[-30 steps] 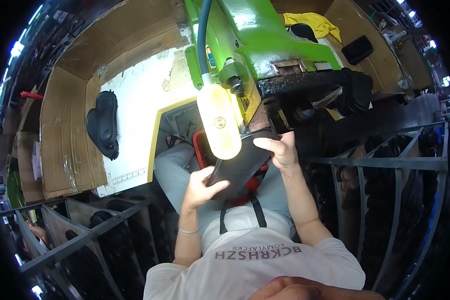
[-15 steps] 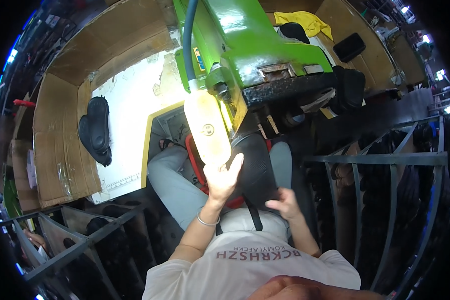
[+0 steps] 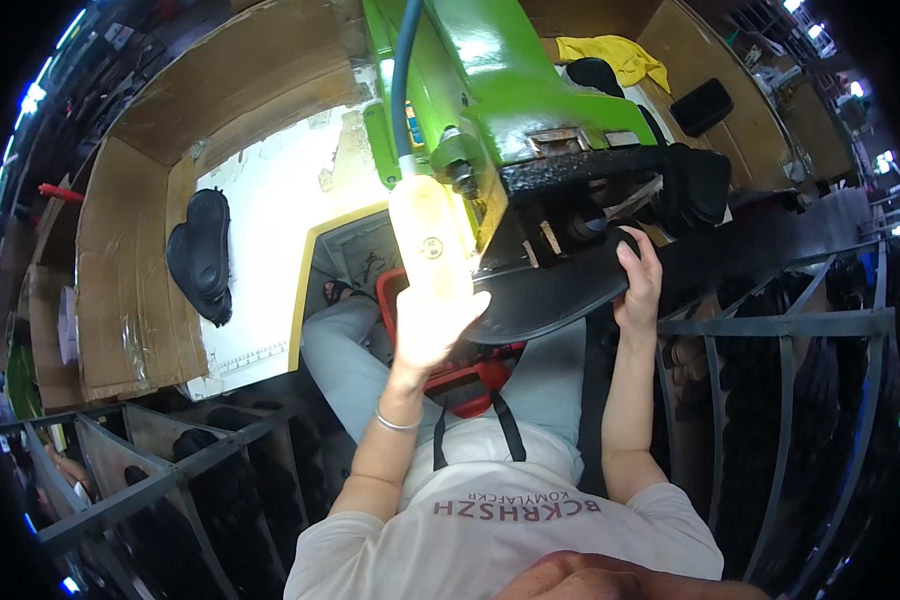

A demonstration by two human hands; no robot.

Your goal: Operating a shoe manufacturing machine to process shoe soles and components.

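Observation:
A long black shoe sole [image 3: 555, 308] lies crosswise beneath the front of the green machine [image 3: 515, 100], its near edge curved. My right hand [image 3: 638, 280] grips its right end, thumb on top and fingers curled round the far rim. At the other end is my left hand [image 3: 432, 328], thumb against the sole; glare from the lamp washes out its fingers. The bright lamp [image 3: 428, 235] hangs from a grey-blue hose just above that hand. The far edge of the sole goes out of sight under the machine's black head [image 3: 570, 172].
A black pair of soles [image 3: 202, 258] lies on the white tabletop [image 3: 270, 200], walled by cardboard [image 3: 135, 290]. More black pieces [image 3: 698, 185] and a yellow cloth [image 3: 620, 58] are right of the machine. Metal racks [image 3: 790, 322] flank me; a red container [image 3: 470, 385] is between my legs.
My right hand has moved up and right, from near my waist to the sole's right end. The sole has turned from pointing toward me to lying crosswise. My left hand shifted slightly.

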